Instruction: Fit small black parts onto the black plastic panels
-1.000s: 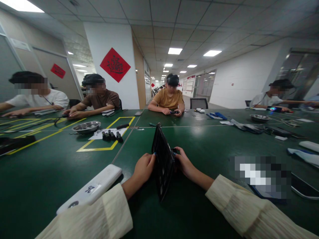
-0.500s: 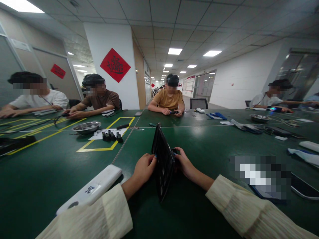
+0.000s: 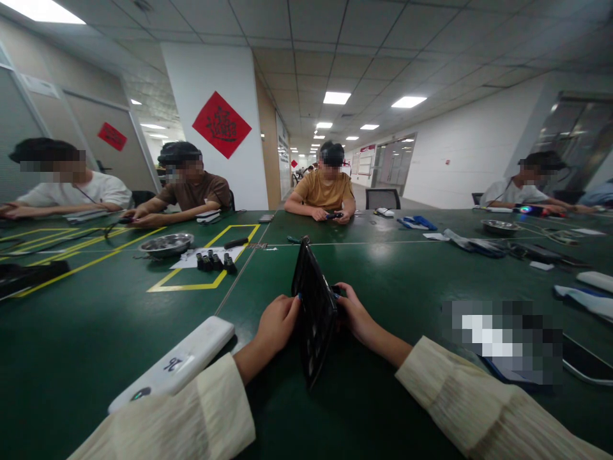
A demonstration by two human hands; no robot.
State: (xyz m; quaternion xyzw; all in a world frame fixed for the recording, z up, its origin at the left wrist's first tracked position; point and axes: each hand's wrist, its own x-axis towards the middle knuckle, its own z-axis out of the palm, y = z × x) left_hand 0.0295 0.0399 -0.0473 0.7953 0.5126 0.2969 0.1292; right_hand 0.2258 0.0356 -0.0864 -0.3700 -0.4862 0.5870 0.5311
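A thin, flat black panel (image 3: 313,319) with a dark frame stands on its edge over the table in front of me, seen nearly side-on. My left hand (image 3: 278,322) is closed on its left face and edge, the thumb lying against it near a small blue spot. At the panel's right side, my right hand (image 3: 355,313) is closed with its fingers curled by a dark part; the fingertips are partly hidden. Left of my left hand lies a white power bank (image 3: 182,358) marked with a number, partly under my sleeve.
Black cylindrical pieces (image 3: 215,262) stand on white paper inside yellow tape, beside a metal bowl (image 3: 166,245). A blurred item (image 3: 507,345) and a phone (image 3: 587,361) lie to my right. Blue cloth (image 3: 416,223) is farther off. Several people sit around the green table (image 3: 383,275).
Both my hands and the panel keep practically the same position. A small green light now shows on the power bank. The far-left person's hands have shifted slightly.
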